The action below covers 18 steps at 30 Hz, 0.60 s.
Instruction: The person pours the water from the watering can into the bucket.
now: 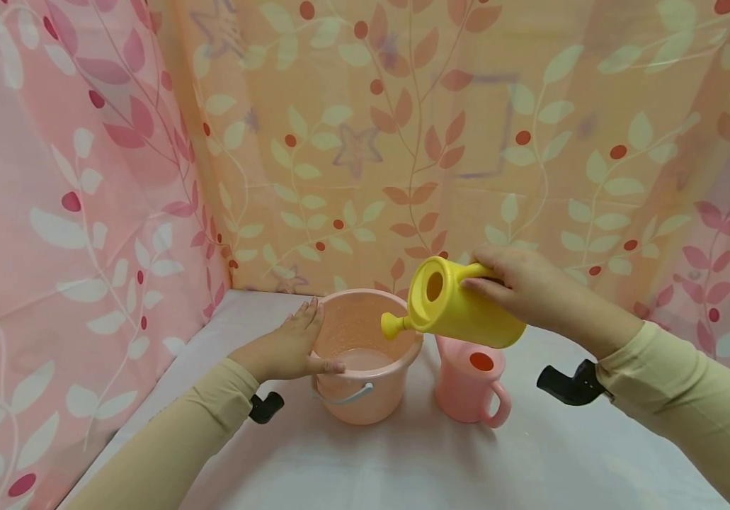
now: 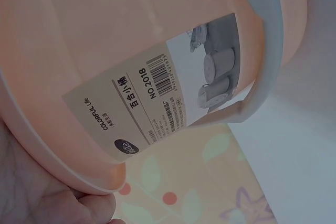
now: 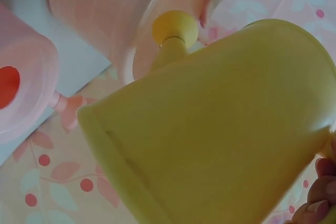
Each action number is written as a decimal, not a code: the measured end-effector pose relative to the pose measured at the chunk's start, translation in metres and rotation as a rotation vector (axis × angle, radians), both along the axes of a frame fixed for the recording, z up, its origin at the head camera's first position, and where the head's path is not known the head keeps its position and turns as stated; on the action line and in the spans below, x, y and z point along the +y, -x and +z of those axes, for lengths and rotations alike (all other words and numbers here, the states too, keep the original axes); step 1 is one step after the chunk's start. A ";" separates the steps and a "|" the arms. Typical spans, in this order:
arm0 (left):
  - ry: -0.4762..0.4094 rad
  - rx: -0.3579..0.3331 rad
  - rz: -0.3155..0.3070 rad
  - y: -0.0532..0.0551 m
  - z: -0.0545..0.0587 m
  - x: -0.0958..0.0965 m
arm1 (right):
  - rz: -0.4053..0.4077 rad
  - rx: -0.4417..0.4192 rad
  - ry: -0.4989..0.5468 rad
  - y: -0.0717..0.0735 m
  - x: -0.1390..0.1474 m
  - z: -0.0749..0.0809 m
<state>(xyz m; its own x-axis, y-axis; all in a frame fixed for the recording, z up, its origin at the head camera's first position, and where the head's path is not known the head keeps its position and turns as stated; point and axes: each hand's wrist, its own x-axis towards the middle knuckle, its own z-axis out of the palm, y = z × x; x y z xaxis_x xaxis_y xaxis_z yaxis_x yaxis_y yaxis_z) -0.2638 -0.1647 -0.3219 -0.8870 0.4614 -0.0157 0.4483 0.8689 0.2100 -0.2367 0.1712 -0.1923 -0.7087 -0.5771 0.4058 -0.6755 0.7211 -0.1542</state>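
Note:
My right hand (image 1: 520, 283) grips the handle of a yellow watering can (image 1: 476, 312), which is tilted toward the left. Its round spout head (image 1: 393, 326) hangs over the opening of a peach bucket (image 1: 365, 407). Some clear liquid seems to lie at the bucket's bottom. With fingers outstretched, my left hand (image 1: 284, 347) rests on the bucket's left rim, its thumb along the front rim. The left wrist view shows a printed label (image 2: 157, 87) on the bucket's side and its pale blue handle (image 2: 270, 40) hanging down.
Just right of the bucket stands a pink watering can (image 1: 466, 389), partly beneath the yellow one. All stand on a white-covered table (image 1: 352, 467). Leaf-patterned cloth (image 1: 314, 184) hangs behind and at the left. Black wrist mounts (image 1: 571, 382) stick out below the sleeves.

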 end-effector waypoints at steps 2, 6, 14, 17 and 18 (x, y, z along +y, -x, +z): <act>0.004 0.004 -0.004 0.000 0.000 0.000 | -0.002 0.001 -0.004 0.000 0.000 0.000; 0.003 0.001 -0.003 0.000 0.001 0.000 | 0.002 0.008 -0.015 0.000 -0.001 0.001; -0.005 -0.009 0.004 0.000 0.002 0.001 | 0.030 0.017 -0.024 -0.001 -0.003 0.004; -0.009 -0.012 0.005 -0.001 0.002 0.001 | 0.042 0.021 -0.024 -0.002 -0.004 0.005; -0.010 -0.012 0.005 -0.001 0.002 0.001 | 0.045 0.021 -0.024 -0.002 -0.004 0.006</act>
<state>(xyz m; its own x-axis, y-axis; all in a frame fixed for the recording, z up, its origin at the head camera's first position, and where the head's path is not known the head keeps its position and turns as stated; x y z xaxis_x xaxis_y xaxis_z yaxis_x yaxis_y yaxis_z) -0.2631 -0.1639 -0.3202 -0.8890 0.4575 -0.0220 0.4416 0.8689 0.2237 -0.2343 0.1674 -0.1867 -0.6735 -0.6176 0.4062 -0.7099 0.6935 -0.1226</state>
